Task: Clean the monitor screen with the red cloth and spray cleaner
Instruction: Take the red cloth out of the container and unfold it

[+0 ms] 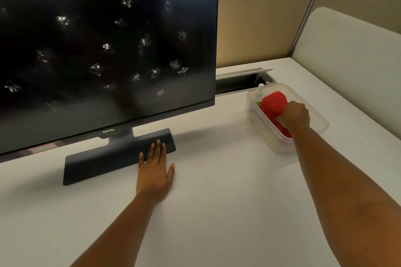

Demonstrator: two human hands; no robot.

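Note:
A large dark monitor [104,34] fills the upper left, its screen dotted with several wet, whitish blotches. Its flat dark base [104,158] rests on the white desk. My left hand [154,171] lies flat and open on the desk, fingertips over the base's right end. To the right stands a clear plastic box [312,115] holding a red cloth [273,102] and a small spray bottle [258,93] with a white cap, upright in the far corner. My right hand [295,116] is inside the box, fingers closed on the red cloth.
The white desk [217,212] spreads wide in front of me. Behind the box is an open cable slot [240,82]. Beige partition panels [260,28] and a cream screen [351,67] wall the desk at the back and right.

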